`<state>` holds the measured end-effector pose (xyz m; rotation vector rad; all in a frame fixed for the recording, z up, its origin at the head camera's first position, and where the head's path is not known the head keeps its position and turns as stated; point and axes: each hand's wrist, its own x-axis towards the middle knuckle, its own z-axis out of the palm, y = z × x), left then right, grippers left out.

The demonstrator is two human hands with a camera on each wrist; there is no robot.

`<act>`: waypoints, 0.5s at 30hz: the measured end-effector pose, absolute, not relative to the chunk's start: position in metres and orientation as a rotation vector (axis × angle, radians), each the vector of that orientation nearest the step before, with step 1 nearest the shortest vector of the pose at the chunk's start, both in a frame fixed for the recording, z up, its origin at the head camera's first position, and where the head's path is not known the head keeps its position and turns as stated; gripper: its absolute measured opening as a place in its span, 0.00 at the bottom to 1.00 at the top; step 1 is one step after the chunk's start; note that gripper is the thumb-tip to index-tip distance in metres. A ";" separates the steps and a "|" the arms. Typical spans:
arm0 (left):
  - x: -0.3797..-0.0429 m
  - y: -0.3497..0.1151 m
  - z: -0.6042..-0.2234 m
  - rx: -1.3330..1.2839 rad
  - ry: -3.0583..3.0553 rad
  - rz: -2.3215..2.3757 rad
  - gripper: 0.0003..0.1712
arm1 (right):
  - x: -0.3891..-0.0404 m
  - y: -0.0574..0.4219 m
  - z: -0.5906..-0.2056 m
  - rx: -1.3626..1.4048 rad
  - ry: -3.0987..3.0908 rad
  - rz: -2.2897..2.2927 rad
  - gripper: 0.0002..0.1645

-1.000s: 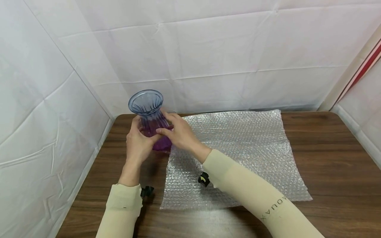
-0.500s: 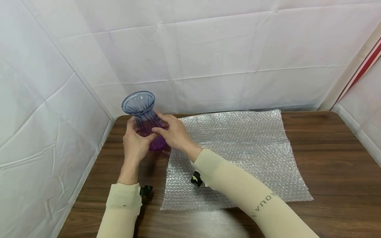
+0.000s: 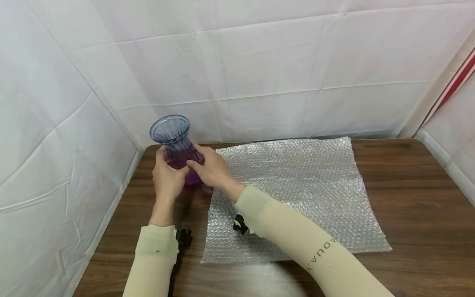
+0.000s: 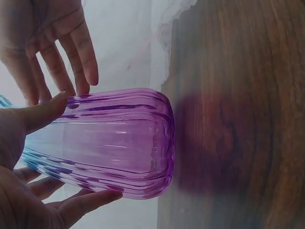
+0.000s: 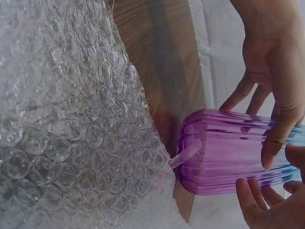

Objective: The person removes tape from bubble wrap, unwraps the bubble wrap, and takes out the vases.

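A ribbed glass vase (image 3: pixel 178 150), blue at its flared rim and purple toward the base, is between both hands at the table's left back. My left hand (image 3: pixel 166 177) grips its left side, with thumb and fingers spread round the glass in the left wrist view. On the opposite side my right hand (image 3: pixel 213 167) holds it, fingers behind and thumb in front. The thumbs nearly meet at the front. The base of the vase (image 4: pixel 138 143) is very close to the wood; I cannot tell whether it touches. A sheet of bubble wrap (image 3: pixel 297 189) lies flat to the right.
The brown wooden table (image 3: pixel 419 198) extends to the right beyond the bubble wrap. White cloth walls (image 3: pixel 259 66) stand behind and on both sides. A left corner of the bubble wrap (image 5: pixel 143 138) is near the vase's base. Black wrist-camera mounts (image 3: pixel 240 224) hang under the sleeves.
Both hands have moved a little to the left with the vase between them, most of it in the first half second. The bubble wrap has stayed where it was.
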<state>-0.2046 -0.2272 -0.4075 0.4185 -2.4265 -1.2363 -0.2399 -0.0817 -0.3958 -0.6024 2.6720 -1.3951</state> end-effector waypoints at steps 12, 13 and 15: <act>-0.211 -0.235 -0.413 0.460 -2.386 -1.221 0.54 | -0.240 -0.085 -0.400 -0.697 2.593 -1.416 0.36; -0.211 -0.235 -0.413 0.460 -2.386 -1.220 0.54 | -0.240 -0.085 -0.400 -0.698 2.584 -1.415 0.37; -0.212 -0.235 -0.413 0.461 -2.388 -1.218 0.56 | -0.241 -0.085 -0.401 -0.706 2.568 -1.416 0.37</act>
